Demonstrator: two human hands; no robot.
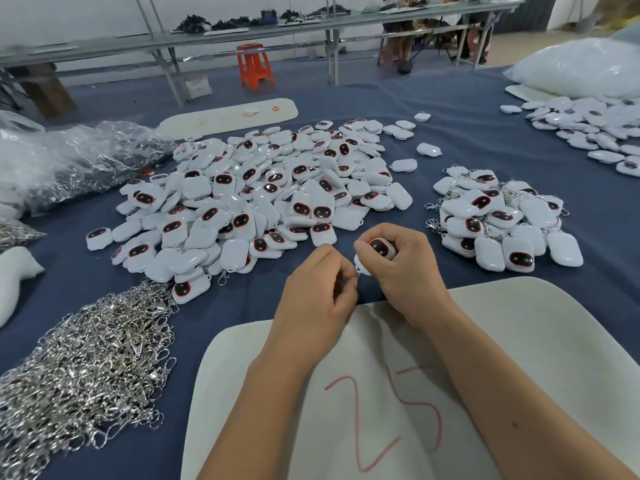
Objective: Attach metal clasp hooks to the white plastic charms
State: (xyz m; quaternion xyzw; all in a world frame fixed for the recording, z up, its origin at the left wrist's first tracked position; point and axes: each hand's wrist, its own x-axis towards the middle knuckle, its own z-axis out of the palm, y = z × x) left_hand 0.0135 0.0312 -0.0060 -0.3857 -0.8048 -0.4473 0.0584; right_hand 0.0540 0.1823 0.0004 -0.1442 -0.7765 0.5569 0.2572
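My right hand (405,261) grips one white charm (379,247), its dark red-rimmed face turned up. My left hand (317,292) is pinched on a small metal clasp hook (358,273) right at the charm's lower edge; the hook is mostly hidden by my fingers. A big pile of loose white charms (256,199) lies beyond my hands. At the right, a smaller pile of charms with hooks attached (498,223) rests on the blue cloth. A heap of silver clasp hooks (86,368) spreads at the lower left.
A white board marked "25" in red (485,341) lies under my forearms. Clear plastic bags (69,161) sit at the left, more charms (595,133) and a white bag at the far right. An orange stool (254,65) and long benches stand behind.
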